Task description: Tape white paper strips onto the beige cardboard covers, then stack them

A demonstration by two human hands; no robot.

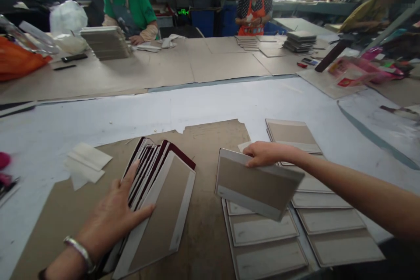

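While pinching a board cover [259,186], right fingers [254,151] above laid-out panels [262,229]; left fingers [131,181] spread on fanned stack [160,201].

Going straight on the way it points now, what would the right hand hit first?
Likely the fanned stack of covers on the brown cardboard, left of the right hand; its height above them is unclear.

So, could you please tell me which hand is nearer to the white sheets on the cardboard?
Left. The left hand rests on the fanned covers, below and right of the white sheets; the right hand holds a board far to their right.
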